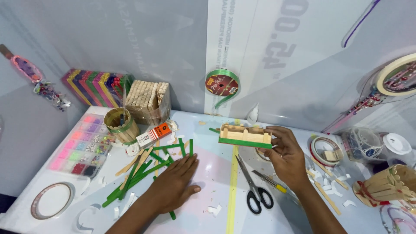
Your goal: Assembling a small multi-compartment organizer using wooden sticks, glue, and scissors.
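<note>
1. Stick model (245,135), a small frame of pale craft sticks on a green stick base, is held up above the table (216,173), right of centre and towards the far side
2. Right hand (287,158) grasps the model's right end, thumb and fingers pinched on it, wrist bent, forearm running down to the near right edge
3. Left hand (174,186) lies flat and released, palm down, fingers spread over the loose green sticks (143,171), forearm coming from the near edge
4. Black-handled scissors (253,186) lie on the table between the two hands, just left of the right wrist, with a yellow-tipped tool (271,182) beside them
5. Far left of the green sticks stand a stick-built cup (122,125), a glue tube (152,134) and a stack of plain sticks (147,102)
6. A bead box (82,145) and a tape roll (52,200) sit at the left; another tape roll (326,149) lies right of the right hand
7. A green ribbon spool (222,83) hangs on the far wall above the model
</note>
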